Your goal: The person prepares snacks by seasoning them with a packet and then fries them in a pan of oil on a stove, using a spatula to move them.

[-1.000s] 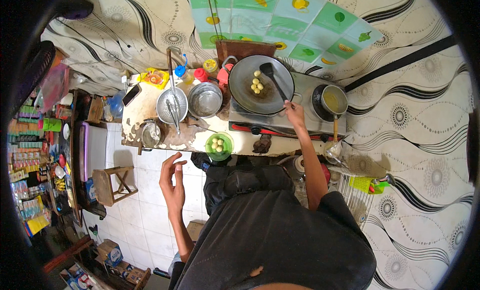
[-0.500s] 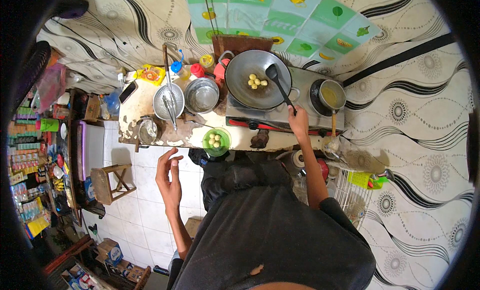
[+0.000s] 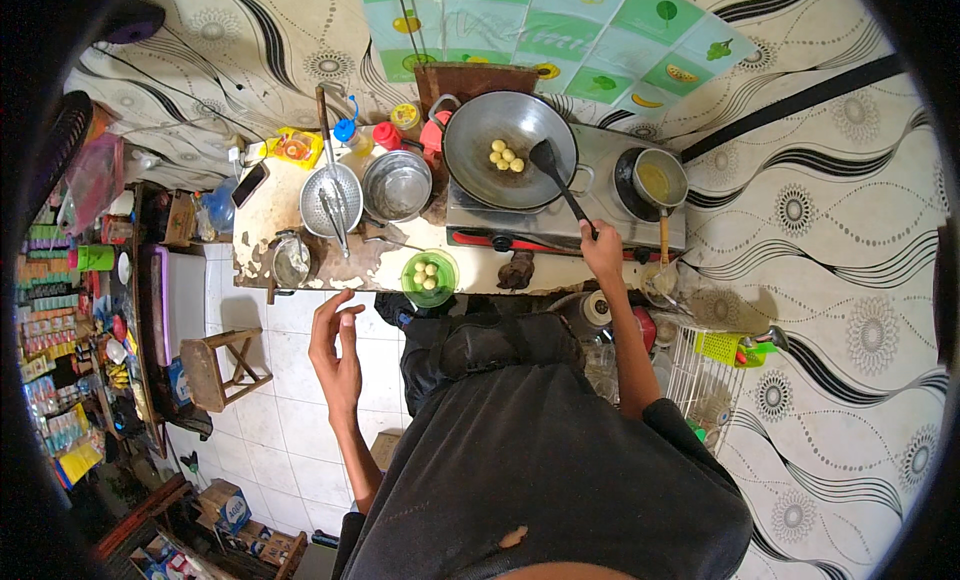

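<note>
My right hand [image 3: 602,248] grips the handle of a black spatula [image 3: 550,168], whose blade rests in the large wok [image 3: 508,190] on the gas stove [image 3: 600,195]. Several pale yellow balls [image 3: 506,155] sit clustered in the wok, just left of the blade. My left hand [image 3: 335,345] hangs in the air below the counter's front edge, fingers loosely curved and apart, holding nothing. Near it on the counter edge, a green bowl [image 3: 442,285] holds several more balls [image 3: 425,275].
The counter [image 3: 345,265] bears a perforated skimmer [image 3: 330,205], metal bowl [image 3: 398,185], small pot [image 3: 290,262], phone [image 3: 250,185] and capped bottles [image 3: 387,137]. A saucepan [image 3: 655,180] sits at right on the stove. A wooden stool [image 3: 215,370] and cluttered shelves [image 3: 55,330] stand left.
The spatula blade has moved lower in the wok, and the balls there have shifted from an upright line into a tighter cluster. The whole scene sits slightly higher and further left in view.
</note>
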A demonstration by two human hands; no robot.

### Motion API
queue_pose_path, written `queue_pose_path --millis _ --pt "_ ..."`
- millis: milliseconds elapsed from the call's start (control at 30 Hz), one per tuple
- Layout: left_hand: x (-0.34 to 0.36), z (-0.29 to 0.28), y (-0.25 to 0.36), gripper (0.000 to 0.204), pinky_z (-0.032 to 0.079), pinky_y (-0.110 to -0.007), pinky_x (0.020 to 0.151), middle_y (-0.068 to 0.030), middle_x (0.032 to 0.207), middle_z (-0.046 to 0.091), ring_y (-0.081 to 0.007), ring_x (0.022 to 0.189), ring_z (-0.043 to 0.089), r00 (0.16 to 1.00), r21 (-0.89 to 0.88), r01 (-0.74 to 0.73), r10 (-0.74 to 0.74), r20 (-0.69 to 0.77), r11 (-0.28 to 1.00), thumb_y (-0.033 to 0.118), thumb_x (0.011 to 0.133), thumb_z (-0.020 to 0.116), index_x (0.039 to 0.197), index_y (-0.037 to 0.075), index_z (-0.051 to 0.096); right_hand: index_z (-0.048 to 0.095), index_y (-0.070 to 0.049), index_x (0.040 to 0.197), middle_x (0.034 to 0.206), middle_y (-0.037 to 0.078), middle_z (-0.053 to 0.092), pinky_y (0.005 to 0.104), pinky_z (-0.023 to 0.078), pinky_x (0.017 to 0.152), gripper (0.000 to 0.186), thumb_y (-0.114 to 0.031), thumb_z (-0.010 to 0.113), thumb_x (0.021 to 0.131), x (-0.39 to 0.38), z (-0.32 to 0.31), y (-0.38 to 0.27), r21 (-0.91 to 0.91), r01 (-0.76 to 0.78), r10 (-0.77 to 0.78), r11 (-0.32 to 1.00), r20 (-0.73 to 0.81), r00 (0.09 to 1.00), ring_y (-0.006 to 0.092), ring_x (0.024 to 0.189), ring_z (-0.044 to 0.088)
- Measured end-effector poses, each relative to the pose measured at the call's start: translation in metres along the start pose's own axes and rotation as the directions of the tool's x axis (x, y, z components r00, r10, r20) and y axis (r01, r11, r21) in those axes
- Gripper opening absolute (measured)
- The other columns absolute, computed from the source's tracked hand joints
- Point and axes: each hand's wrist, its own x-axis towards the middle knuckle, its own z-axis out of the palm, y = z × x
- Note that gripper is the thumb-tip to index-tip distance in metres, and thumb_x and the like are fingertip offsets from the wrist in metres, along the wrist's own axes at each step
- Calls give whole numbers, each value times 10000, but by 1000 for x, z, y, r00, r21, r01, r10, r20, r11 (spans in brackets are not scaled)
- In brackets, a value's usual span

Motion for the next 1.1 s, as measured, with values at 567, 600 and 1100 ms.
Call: queue_pose_path --millis 567,600,1100 --pt "5 3 1 271 499 -348 891 -125 1221 619 -214 1015 663 999 -31 -33 34 24 999 155 1027 523 1239 9 609 586 42 810 559 5 496 289 276 350 324 -230 602 986 27 12 17 587 -521 176 620 542 822 95 390 404" --pt "5 1 2 272 499 -348 892 -125 1219 619 -215 1015 663 999 -30 -36 37 17 999 157 1028 524 1238 8 609 586 40 809 557 0 488 289 275 351 329 -236 601 989 25 15 18 576 -474 174 666 497 850 90 389 394" --pt "-1 -11 -3 280 498 -351 900 -128 1218 625 -224 1012 667 998 -14 -16 15 -54 1000 162 1023 530 1243 8 608 673 19 829 592 46 564 329 386 467 382 -324 602 979 54 -24 7 361 -218 116 907 282 952 140 476 502"
